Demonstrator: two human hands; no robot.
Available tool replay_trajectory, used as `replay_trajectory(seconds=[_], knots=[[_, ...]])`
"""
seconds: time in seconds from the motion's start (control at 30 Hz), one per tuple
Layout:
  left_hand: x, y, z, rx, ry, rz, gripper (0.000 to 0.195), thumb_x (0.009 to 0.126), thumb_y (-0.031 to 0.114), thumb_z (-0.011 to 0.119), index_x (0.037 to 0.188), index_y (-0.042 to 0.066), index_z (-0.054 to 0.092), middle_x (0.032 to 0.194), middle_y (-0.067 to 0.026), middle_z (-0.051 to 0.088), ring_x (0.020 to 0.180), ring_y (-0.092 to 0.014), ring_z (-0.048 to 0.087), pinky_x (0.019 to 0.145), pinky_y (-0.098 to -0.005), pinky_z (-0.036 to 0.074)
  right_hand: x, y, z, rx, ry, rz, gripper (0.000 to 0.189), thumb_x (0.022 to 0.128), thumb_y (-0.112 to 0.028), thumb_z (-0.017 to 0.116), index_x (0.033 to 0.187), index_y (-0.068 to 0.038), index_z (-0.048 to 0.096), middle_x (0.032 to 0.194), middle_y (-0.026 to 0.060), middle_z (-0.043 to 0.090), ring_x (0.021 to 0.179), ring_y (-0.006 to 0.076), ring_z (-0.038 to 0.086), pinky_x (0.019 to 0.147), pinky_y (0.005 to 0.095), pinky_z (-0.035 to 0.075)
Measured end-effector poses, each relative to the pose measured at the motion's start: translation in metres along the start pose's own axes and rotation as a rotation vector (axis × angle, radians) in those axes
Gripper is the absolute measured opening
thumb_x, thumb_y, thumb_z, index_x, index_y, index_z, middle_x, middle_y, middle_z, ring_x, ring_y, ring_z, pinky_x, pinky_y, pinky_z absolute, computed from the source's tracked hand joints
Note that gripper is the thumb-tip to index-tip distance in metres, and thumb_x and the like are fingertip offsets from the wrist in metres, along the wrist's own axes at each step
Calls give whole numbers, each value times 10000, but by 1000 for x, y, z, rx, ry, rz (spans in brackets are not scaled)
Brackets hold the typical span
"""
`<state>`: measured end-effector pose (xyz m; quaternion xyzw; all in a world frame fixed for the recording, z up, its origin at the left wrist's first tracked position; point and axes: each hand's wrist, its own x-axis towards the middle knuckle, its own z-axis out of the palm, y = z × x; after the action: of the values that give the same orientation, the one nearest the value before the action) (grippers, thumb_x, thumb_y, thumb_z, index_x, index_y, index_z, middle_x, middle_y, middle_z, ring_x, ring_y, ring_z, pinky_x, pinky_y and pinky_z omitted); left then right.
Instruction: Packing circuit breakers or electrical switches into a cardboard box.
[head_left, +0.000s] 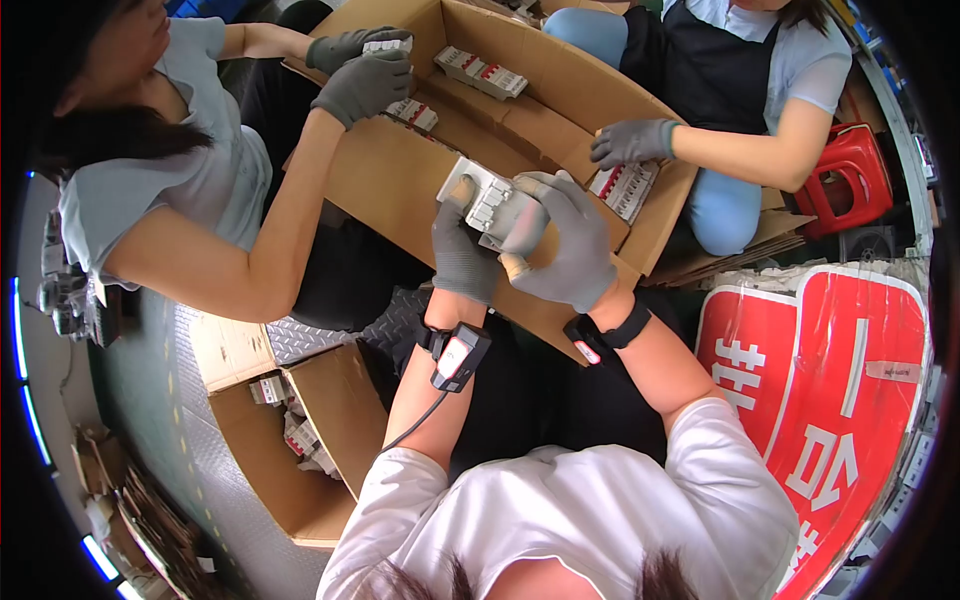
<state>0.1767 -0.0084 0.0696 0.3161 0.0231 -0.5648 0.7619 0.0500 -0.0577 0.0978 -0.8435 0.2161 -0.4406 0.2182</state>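
Observation:
My left hand (466, 244), in a grey work glove, grips a block of white modular circuit breakers (489, 206) above the near side of a large open cardboard box (390, 176). On its right side, my right hand (574, 240), gloved too, is curled with thumb and fingers against a blurred grey part at the block. Whether that part is separate cannot be told. Inside the box lie circuit breakers with red switches (481, 73) at the far side, more breakers (414, 114) at the left and a row (624, 189) at the right.
A co-worker at the left holds a breaker block (387, 46) over the box. Another co-worker's gloved hand (634, 142) touches the right-hand row. A smaller cardboard box (262, 465) with breakers stands lower left. Red signs (847, 390) and a red plastic stool (851, 180) are at right.

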Motion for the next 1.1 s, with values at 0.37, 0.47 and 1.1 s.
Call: replay_trajectory(seconds=[0.37, 0.47, 1.1], knots=[[-4, -9, 1, 325, -8, 267, 322, 912, 235, 535, 1146, 43, 427, 1042, -99, 521, 916, -177, 572, 805, -309, 492, -8, 3, 1, -172, -85, 154, 599, 612, -309, 773, 1107, -37, 571, 1045, 132, 606, 925, 328, 591, 782, 409, 515], [0, -11, 0, 452, -65, 324, 327, 926, 251, 511, 1142, 27, 411, 1054, -100, 513, 945, -171, 552, 816, -302, 475, -11, 6, 0, -168, -27, 189, 614, 632, -327, 776, 1131, -34, 569, 1006, 140, 620, 904, 340, 604, 773, 403, 515], [-9, 0, 17, 404, -448, 165, 751, 942, 330, 570, 1490, 18, 162, 1336, -132, 496, 1105, -204, 594, 830, -265, 546, 9, 37, -55, 472, -163, 371, 592, 889, -429, 574, 1296, -3, 506, 1121, 133, 534, 1049, 227, 551, 879, 336, 446]])
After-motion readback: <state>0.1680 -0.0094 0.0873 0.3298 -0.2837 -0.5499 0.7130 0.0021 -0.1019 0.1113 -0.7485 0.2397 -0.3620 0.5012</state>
